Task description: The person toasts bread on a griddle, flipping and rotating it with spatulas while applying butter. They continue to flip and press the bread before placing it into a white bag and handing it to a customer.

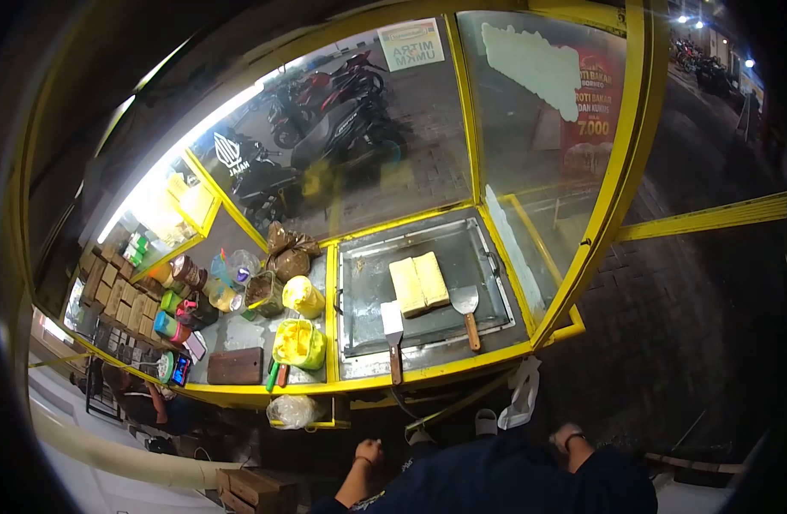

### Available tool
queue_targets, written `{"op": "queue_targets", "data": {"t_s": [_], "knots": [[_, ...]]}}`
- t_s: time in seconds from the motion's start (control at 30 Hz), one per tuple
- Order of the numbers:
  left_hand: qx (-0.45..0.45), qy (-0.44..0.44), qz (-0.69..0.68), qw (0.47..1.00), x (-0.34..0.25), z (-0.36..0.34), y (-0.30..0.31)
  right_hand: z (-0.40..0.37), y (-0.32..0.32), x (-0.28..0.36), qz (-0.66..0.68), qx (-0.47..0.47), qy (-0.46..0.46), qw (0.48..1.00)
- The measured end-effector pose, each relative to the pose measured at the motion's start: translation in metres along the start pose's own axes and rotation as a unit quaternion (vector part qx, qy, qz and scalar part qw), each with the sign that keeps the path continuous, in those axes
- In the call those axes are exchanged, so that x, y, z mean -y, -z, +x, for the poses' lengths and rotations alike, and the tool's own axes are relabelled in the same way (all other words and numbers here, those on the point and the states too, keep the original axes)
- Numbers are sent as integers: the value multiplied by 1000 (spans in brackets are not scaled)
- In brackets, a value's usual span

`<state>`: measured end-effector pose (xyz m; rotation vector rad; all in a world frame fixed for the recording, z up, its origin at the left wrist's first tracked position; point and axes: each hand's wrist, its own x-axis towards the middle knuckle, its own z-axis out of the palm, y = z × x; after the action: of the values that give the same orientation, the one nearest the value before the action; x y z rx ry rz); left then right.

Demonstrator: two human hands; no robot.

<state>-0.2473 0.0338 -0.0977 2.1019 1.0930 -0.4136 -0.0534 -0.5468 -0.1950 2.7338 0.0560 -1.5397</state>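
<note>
My left hand (369,451) hangs below the cart's front edge, fingers curled in, with nothing seen in it. To the right, my right hand (566,435) is also low and off the cart; its fingers are too dark and small to make out. Two pale yellow bread blocks (419,283) lie side by side on the dark griddle (368,330). A spatula with a white blade (393,320) rests at their lower left, its handle over the front edge. Another metal spatula (465,301) with a wooden handle lies to their right. Neither hand touches them.
Left of the griddle stand a green tub of yellow spread (298,344), a yellow container (303,296), a brown board (235,366) and several jars. Yellow posts and glass panes (393,128) surround the worktop. A plastic bag (294,411) hangs at the front. Motorcycles stand behind the glass.
</note>
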Motion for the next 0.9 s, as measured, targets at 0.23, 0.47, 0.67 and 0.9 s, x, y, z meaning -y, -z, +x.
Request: {"op": "queue_targets", "data": {"t_s": [0.23,0.47,0.67,0.9], "knots": [[106,1,-76,991,-59,7,-1,-19,88,82,-26,-133,144,980],[149,58,-23,987,20,-21,-1,-4,28,73,-35,-143,139,979],[127,174,-53,975,150,-63,-1,-76,-22,74,-158,102,76,979],[88,281,-86,952,269,-135,-38,-84,-59,130,-265,10,216,940]]}}
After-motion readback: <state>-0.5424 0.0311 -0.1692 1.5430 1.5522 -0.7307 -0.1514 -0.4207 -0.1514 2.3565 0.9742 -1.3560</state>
